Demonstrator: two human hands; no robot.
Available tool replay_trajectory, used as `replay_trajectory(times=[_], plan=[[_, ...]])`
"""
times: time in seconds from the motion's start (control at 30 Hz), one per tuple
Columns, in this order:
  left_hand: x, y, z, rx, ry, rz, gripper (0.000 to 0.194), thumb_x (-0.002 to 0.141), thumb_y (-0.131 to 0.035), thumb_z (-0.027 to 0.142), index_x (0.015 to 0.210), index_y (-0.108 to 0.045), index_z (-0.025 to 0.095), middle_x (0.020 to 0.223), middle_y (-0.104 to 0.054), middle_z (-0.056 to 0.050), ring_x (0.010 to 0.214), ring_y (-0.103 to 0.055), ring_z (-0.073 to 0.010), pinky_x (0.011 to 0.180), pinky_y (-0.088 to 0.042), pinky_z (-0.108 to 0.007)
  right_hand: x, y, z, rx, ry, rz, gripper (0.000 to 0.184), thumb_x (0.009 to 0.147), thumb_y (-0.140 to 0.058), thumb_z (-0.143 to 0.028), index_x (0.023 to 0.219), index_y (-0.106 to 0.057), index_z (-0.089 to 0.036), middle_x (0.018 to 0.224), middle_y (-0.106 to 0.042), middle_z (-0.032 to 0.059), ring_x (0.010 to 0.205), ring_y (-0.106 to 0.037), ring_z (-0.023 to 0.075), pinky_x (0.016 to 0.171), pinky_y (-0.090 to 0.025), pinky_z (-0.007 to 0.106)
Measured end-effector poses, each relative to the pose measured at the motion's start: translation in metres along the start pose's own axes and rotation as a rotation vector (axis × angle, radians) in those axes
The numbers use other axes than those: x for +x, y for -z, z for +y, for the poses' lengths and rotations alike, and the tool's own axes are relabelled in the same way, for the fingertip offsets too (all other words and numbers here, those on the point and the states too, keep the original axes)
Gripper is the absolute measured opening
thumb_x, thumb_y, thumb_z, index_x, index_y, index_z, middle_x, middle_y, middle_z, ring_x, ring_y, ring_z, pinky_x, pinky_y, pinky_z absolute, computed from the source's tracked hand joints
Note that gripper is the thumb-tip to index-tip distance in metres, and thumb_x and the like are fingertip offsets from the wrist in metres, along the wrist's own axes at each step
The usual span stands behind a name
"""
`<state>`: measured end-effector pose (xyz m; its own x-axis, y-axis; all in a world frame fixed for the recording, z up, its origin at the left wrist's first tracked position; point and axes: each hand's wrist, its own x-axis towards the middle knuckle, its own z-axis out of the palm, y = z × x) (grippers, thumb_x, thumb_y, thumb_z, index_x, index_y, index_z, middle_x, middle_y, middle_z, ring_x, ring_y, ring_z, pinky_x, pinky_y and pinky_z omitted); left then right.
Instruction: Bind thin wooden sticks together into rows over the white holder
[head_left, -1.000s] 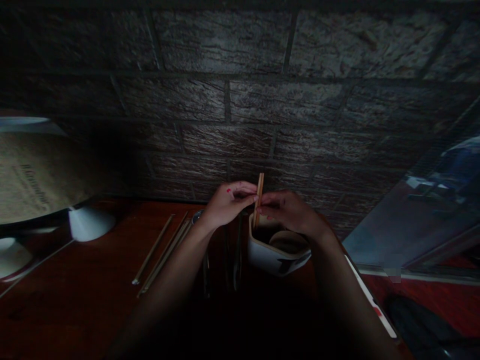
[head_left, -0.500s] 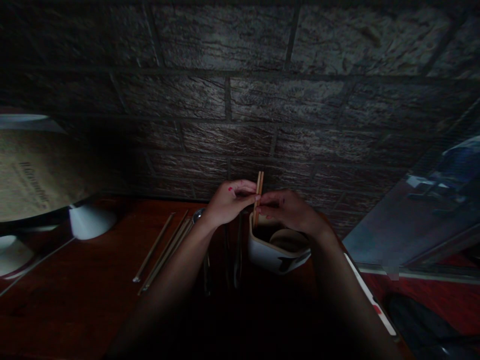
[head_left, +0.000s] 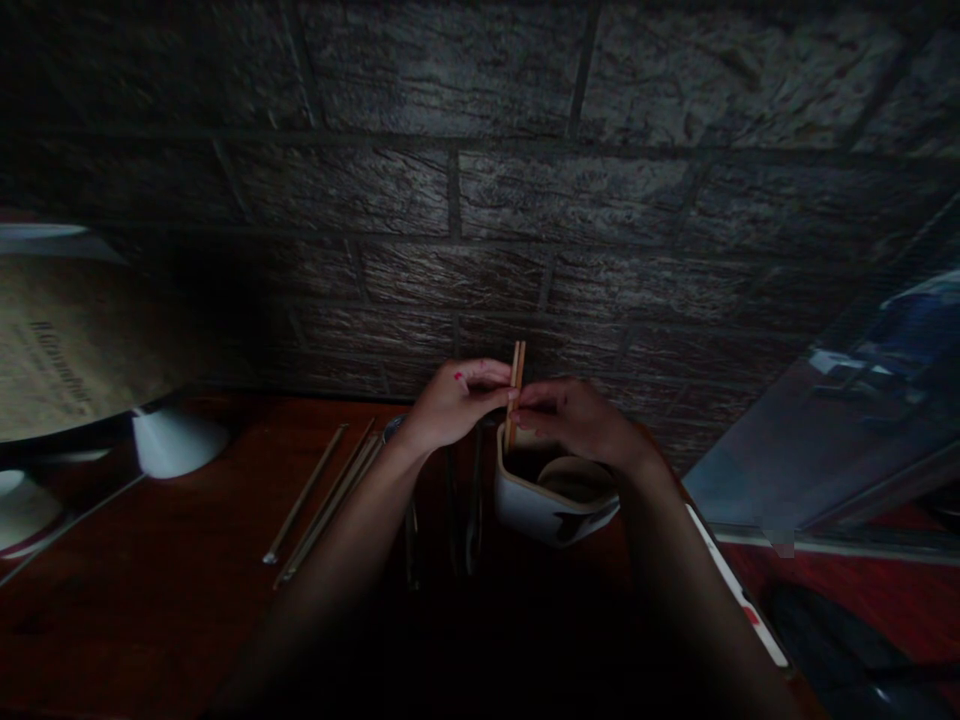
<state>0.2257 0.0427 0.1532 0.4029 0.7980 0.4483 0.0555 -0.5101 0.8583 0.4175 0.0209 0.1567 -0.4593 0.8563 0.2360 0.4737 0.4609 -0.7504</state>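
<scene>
Both my hands pinch a pair of wooden chopsticks (head_left: pixel 517 368) held nearly upright. My left hand (head_left: pixel 463 400) grips them from the left, thumb and fingers closed round the sticks. From the other side, my right hand (head_left: pixel 571 415) has its fingertips closed on the same pair. The lower ends reach into the left corner of a white utensil holder (head_left: pixel 529 508) with a dark mark on its front. A round tan piece (head_left: pixel 576 478) shows within the holder. Beneath my left arm lie metal utensils (head_left: pixel 474 510), partly lost in the dark.
Several more chopsticks (head_left: pixel 307 490) lie on the wooden table (head_left: pixel 210 560) at the left. White cups (head_left: pixel 176 442) and a tan printed bag (head_left: pixel 82 350) stand farther left. A stone wall (head_left: pixel 480 200) rises behind. A flat white item (head_left: pixel 735 590) lies along the right edge.
The hands and chopsticks keep nearly the same pose over the holder. The whole view shifts very slightly.
</scene>
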Motion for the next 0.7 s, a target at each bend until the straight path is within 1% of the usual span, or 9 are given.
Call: replay_trajectory(times=[0.13,0.27,0.37,0.57,0.7], plan=[[-0.0011,-0.0004,0.0007,0.017,0.010,-0.019,0.019,0.076,-0.072,0.023,0.092,-0.070,0.012,0.092,-0.074,-0.007,0.086,-0.069,-0.0173,0.082,-0.054,-0.030,0.0000,0.0001,-0.0006,0.019,-0.013,-0.034,0.028,0.083,-0.062,-0.036,0.099,-0.074,-0.016,0.089,-0.074,0.0036,0.079,-0.064,0.0177,0.069,-0.045,0.026],[-0.0012,-0.0004,0.0015,0.017,0.007,-0.023,0.018,0.077,-0.072,0.022,0.091,-0.070,0.013,0.091,-0.075,-0.007,0.085,-0.069,-0.0168,0.082,-0.054,-0.030,-0.0002,0.0006,-0.0023,-0.020,-0.012,-0.001,0.026,0.083,-0.063,-0.037,0.095,-0.075,-0.018,0.085,-0.074,0.0026,0.076,-0.063,0.0173,0.067,-0.044,0.026],[-0.0011,-0.0007,0.0030,0.027,-0.027,-0.009,0.016,0.078,-0.071,0.023,0.091,-0.070,0.013,0.089,-0.074,-0.006,0.085,-0.069,-0.0163,0.083,-0.054,-0.029,0.0002,0.0012,-0.0025,-0.032,-0.008,0.022,0.025,0.083,-0.062,-0.036,0.094,-0.075,-0.017,0.083,-0.073,0.0026,0.074,-0.062,0.0165,0.066,-0.044,0.026],[-0.0017,-0.0024,0.0038,0.066,-0.077,-0.021,0.014,0.078,-0.071,0.023,0.089,-0.069,0.013,0.088,-0.073,-0.005,0.083,-0.068,-0.0161,0.082,-0.053,-0.029,0.0007,0.0015,0.0014,0.012,0.005,-0.012,0.026,0.084,-0.062,-0.033,0.099,-0.075,-0.016,0.091,-0.074,0.0030,0.084,-0.066,0.0188,0.075,-0.047,0.028],[-0.0017,-0.0018,0.0045,0.068,-0.062,-0.037,0.013,0.078,-0.071,0.021,0.087,-0.068,0.013,0.085,-0.073,-0.005,0.080,-0.067,-0.0150,0.079,-0.053,-0.028,0.0003,0.0006,0.0011,0.018,-0.005,-0.023,0.022,0.083,-0.063,-0.030,0.095,-0.075,-0.016,0.089,-0.075,0.0035,0.082,-0.066,0.0187,0.074,-0.047,0.028]])
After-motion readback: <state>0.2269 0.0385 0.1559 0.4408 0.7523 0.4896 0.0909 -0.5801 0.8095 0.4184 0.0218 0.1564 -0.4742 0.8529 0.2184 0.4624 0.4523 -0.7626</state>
